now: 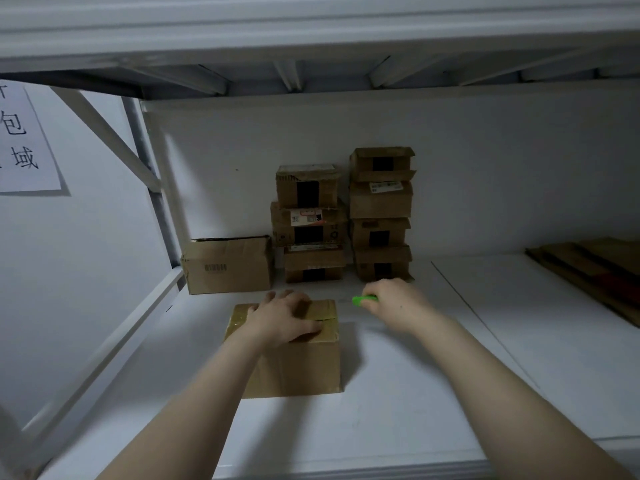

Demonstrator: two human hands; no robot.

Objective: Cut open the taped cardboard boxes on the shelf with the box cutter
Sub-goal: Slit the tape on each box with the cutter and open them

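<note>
A taped cardboard box [298, 365] stands on the white shelf [398, 393] in front of me. My left hand [285, 318] lies flat on its top, fingers spread over the tape seam. To the right of the box, my right hand [398, 304] grips a green box cutter [363, 300], whose tip points left towards the box's far right corner without touching it. Whether a blade is out cannot be made out.
Two stacks of small taped boxes [308, 223] [381, 213] stand against the back wall, with a larger box [228, 265] to their left. Flattened cardboard [595, 271] lies at the far right. A paper sign [24, 140] hangs on the left wall. An upper shelf [311, 36] runs overhead.
</note>
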